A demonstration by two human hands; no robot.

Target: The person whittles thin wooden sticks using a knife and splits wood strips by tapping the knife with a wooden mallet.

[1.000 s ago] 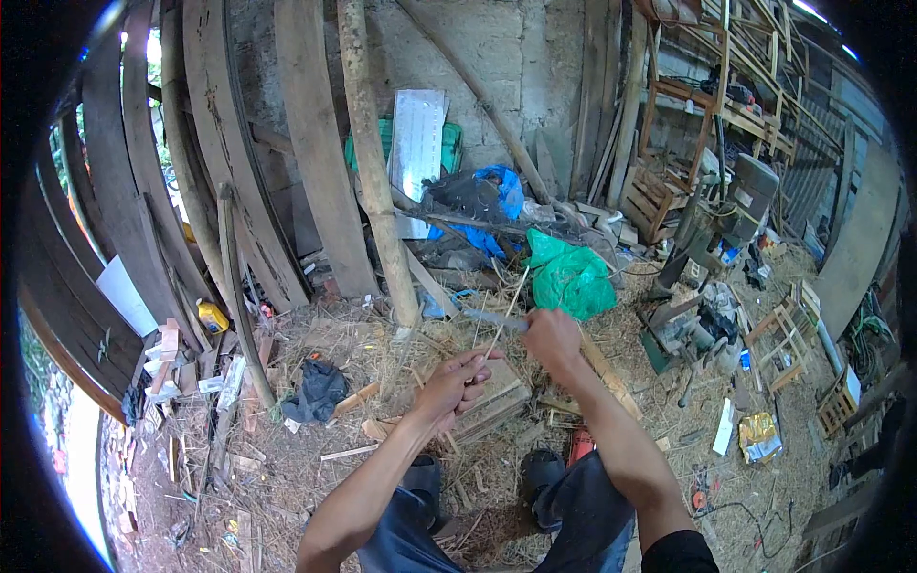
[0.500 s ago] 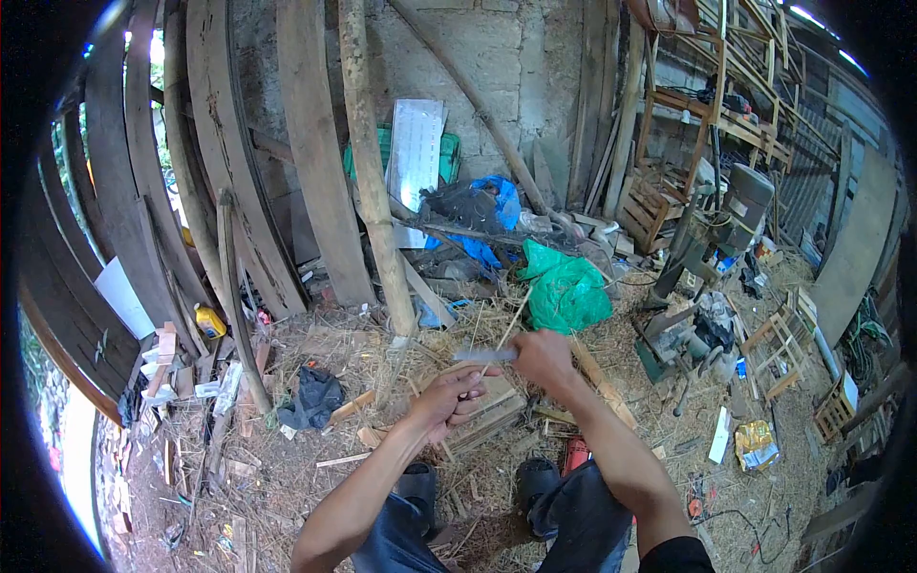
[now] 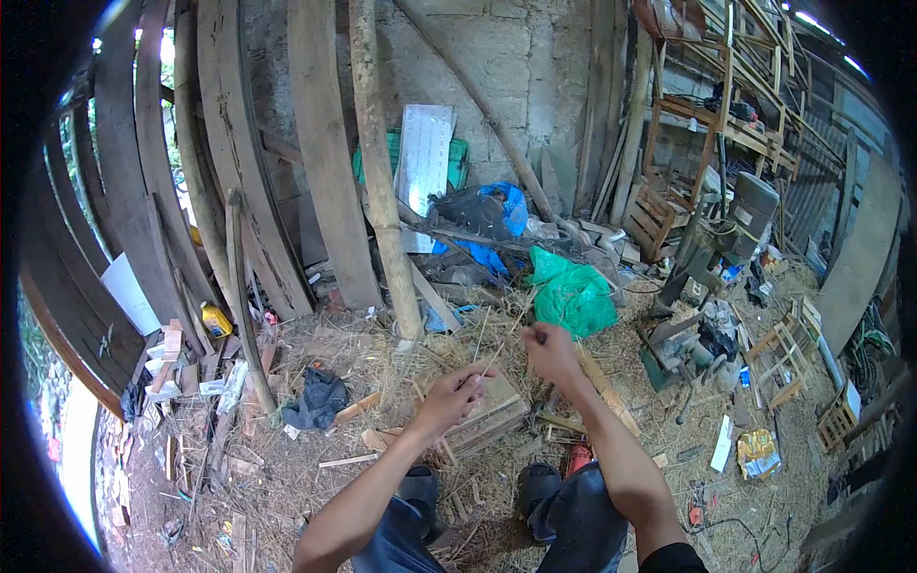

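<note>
My left hand [image 3: 453,396] is closed on a thin wooden stick [image 3: 498,354], which sticks up and to the right from the fingers. Just right of it, my right hand [image 3: 554,354] is closed in a fist near the stick's upper part. The knife seen in it earlier cannot be made out now; the blade is hidden or blurred. Below both hands a wooden block [image 3: 492,420] lies on the straw-covered ground, in front of my feet. A green plastic bag [image 3: 573,298] is beyond my right hand.
A bamboo pole [image 3: 380,191] and wooden planks [image 3: 325,162] lean at the back left. A dark bag [image 3: 317,399] lies on the left. Machinery [image 3: 712,239] and a small wooden frame [image 3: 778,353] stand at the right. A red object [image 3: 579,458] is beside my right foot.
The blade moved down along the stick, then dropped out of sight as my right hand turned. The camera view has shifted slightly. My left hand keeps its hold on the stick.
</note>
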